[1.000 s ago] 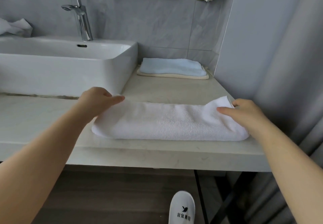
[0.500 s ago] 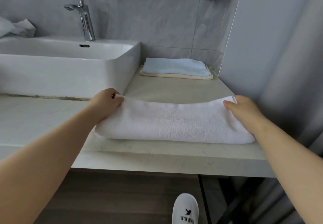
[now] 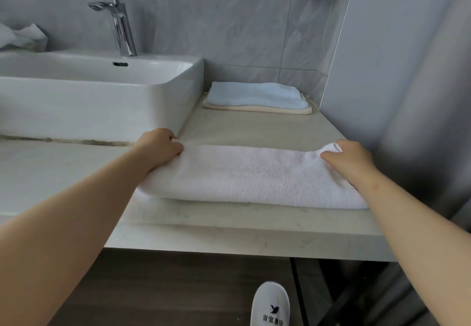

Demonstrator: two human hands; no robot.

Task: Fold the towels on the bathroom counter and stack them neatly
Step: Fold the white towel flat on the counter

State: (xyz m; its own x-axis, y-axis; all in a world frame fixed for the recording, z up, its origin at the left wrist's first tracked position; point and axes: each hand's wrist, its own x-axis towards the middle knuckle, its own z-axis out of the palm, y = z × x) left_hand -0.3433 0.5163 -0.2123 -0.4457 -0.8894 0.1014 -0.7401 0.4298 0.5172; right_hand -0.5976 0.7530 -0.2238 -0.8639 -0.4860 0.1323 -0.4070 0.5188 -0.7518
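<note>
Head view, hidden: fingertips of left hand (image 3: 160, 145) and right hand (image 3: 349, 159) are lying buried in cloth; slipper (image 3: 270, 305) is being cropped at the bottom
Counts: three towels, white towel (image 3: 249, 175) in front, blue towel (image 3: 254, 94) lying on cream towel (image 3: 254, 109) by the back wall; two hands
White towel: is lying as a long folded band on the counter (image 3: 229, 226) near its front edge
Left hand: fingers are curling round the far left corner, gripping it
Right hand: is pinching the bunched far right corner, thumb on top
</note>
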